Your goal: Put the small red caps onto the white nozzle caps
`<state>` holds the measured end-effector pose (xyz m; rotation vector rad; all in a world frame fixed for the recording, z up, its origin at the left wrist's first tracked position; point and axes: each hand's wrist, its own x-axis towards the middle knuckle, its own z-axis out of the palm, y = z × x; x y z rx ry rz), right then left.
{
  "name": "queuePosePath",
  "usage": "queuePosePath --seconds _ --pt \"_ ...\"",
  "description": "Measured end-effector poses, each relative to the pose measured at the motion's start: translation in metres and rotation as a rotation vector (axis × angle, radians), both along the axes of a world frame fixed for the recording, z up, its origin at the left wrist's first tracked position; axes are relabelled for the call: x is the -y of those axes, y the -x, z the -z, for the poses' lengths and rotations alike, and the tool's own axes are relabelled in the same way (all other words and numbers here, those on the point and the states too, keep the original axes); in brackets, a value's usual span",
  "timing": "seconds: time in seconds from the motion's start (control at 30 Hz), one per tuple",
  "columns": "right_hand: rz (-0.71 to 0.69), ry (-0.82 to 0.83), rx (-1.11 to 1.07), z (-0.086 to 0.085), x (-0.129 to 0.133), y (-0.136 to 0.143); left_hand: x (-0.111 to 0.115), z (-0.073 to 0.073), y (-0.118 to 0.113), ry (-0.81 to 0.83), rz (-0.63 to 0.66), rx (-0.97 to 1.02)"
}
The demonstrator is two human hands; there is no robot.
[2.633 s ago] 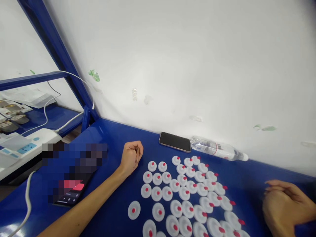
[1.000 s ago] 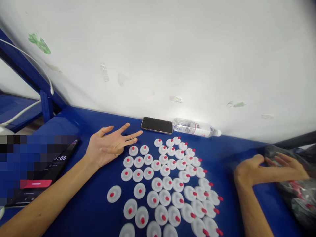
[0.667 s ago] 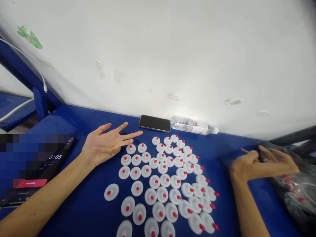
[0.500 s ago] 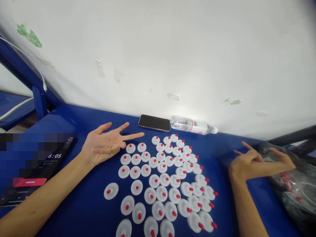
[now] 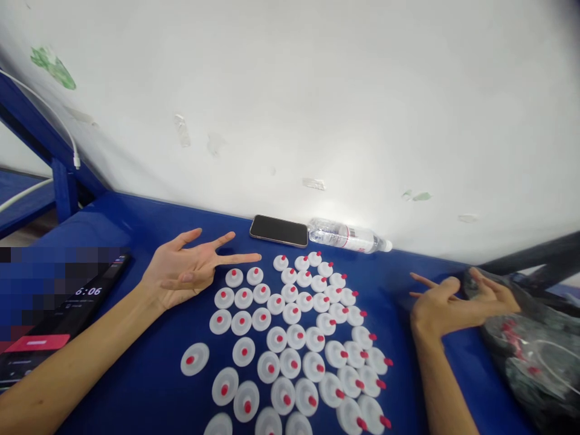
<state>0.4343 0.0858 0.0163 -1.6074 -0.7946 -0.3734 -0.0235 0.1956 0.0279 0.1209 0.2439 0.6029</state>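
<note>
My left hand (image 5: 185,269) hovers over the table at the left of a spread of white round plastic caps with red tips (image 5: 290,362). Palm partly turned up, it has several fingers stretched apart and at least one folded inward; nothing is in it. On the other side of the caps, my right hand (image 5: 448,308) is raised near a dark see-through plastic bag (image 5: 544,393). Its fingers are spread and partly bent, and no object shows in them. Neither hand touches a cap. The caps lie flat in loose rows, tips upward or leaning.
A black phone (image 5: 278,231) and a clear bottle (image 5: 348,235) lying on its side rest along the wall (image 5: 290,109). At the left is a larger dark screen device (image 5: 90,291) showing 6:06, partly behind my forearm. The bag contains red and white pieces.
The view has shifted slightly, so the table's items appear a little lower and further left. My right hand's fingers have drawn closer together, and a left finger has curled inward. The caps keep their layout.
</note>
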Motion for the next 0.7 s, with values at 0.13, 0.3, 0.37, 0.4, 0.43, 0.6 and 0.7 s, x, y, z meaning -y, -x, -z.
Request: queuePosePath --seconds 0.13,0.3,0.37,0.4,0.43,0.6,0.7 --pt "0.066 -0.133 0.03 -0.002 0.001 0.002 -0.001 0.002 0.002 -0.004 0.015 0.01" --pt "0.058 -0.177 0.046 0.0 -0.001 0.0 -0.004 0.003 0.004 -0.043 0.042 0.005" --pt "0.063 -0.187 0.056 0.002 -0.001 -0.003 -0.005 0.003 0.004 -0.068 0.047 -0.001" --pt "0.068 -0.192 0.06 0.003 -0.001 -0.005 -0.005 0.002 0.004 -0.079 0.049 -0.007" --pt "0.074 -0.197 0.064 0.004 -0.002 -0.006 -0.004 0.002 0.004 -0.088 0.049 -0.014" --pt "0.088 -0.191 0.072 0.009 -0.003 -0.012 -0.002 -0.002 0.002 -0.129 0.016 -0.063" --pt "0.099 -0.168 0.076 0.01 -0.003 -0.014 -0.001 -0.003 0.002 -0.146 -0.022 -0.103"
